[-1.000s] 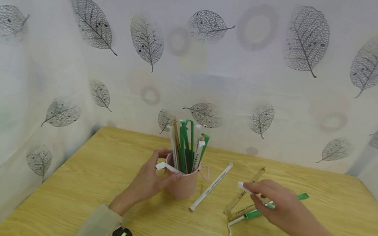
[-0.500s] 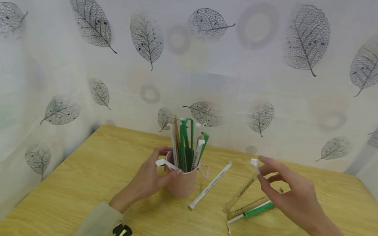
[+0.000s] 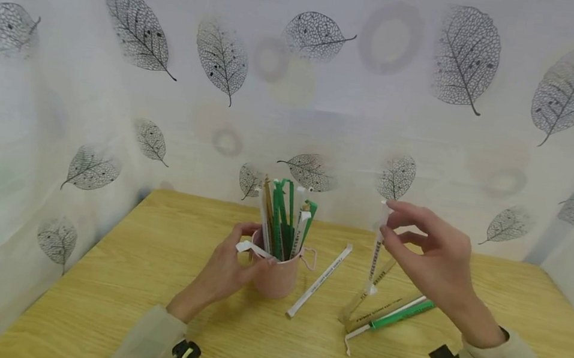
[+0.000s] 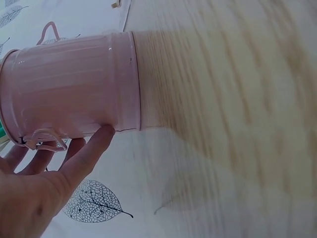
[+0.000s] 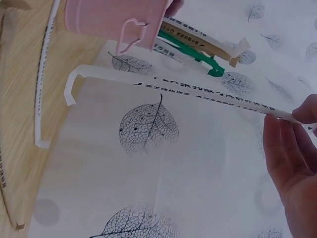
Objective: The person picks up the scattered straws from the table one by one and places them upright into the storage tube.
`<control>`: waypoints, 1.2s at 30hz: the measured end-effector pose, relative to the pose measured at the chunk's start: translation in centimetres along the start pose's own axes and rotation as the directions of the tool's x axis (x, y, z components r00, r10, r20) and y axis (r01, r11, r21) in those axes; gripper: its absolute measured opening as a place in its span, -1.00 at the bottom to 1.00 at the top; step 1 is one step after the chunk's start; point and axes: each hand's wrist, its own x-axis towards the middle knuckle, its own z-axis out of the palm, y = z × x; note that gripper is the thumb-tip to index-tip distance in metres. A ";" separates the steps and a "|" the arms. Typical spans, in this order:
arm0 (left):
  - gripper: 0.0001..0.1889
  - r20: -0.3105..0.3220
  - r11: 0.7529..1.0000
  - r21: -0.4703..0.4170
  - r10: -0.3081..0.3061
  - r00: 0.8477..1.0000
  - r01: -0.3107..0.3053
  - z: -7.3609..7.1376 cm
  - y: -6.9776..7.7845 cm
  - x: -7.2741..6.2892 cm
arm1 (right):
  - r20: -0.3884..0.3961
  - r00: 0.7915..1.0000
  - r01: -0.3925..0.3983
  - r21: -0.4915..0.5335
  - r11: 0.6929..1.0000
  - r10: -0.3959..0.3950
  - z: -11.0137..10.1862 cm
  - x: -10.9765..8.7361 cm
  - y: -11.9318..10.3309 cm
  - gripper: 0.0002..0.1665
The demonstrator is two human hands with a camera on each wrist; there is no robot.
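Observation:
My left hand [image 3: 225, 274] grips the side of a small pink metal pail [image 3: 276, 281], thumb near the rim. In the left wrist view its fingers lie against the pail wall [image 4: 69, 89], beside a wire handle [image 4: 48, 140]. Paper-wrapped straws [image 3: 282, 215], white, brown and green, stand upright in the pail. A white strip [image 3: 254, 251] crosses the rim by the thumb. Raised to the right, my right hand [image 3: 434, 262] pinches the top of a white wrapped straw [image 3: 375, 260], which hangs nearly upright. Its far wrapper end [image 5: 72, 89] is bent in the right wrist view.
A white wrapped straw [image 3: 319, 281] lies right of the pail on the wooden table [image 3: 148, 239]. Farther right lie brown wrapped straws [image 3: 380, 313] and a green one [image 3: 404, 315]. Behind the table hangs a leaf-printed cloth [image 3: 326, 130].
My right hand has lifted the white straw up from the loose straws, and the straw has swung to nearly upright. The left hand and the pail have stayed in place.

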 end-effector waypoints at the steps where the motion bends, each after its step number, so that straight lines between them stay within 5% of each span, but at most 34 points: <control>1: -0.28 -0.001 1.000 -0.001 0.001 1.000 -0.001 0.0 0.0 0.0 | -0.013 1.000 -0.011 0.023 1.000 0.011 0.3 0.4 -0.1 -0.51; 14: -0.27 -0.003 1.000 -0.010 -0.001 1.000 0.001 0.1 0.1 0.0 | -0.067 0.998 -0.009 0.194 0.981 0.022 4.6 3.9 -1.7 -0.45; 24: -0.27 -0.013 1.000 -0.005 0.005 1.000 -0.005 0.0 -0.2 0.0 | -0.089 0.994 0.073 0.176 0.982 -0.058 7.2 5.8 -1.6 -0.49; 36: -0.27 -0.002 1.000 -0.005 0.003 1.000 -0.003 -0.1 -0.2 0.1 | -0.036 0.999 0.037 0.103 0.994 -0.033 8.8 5.5 -0.1 -0.50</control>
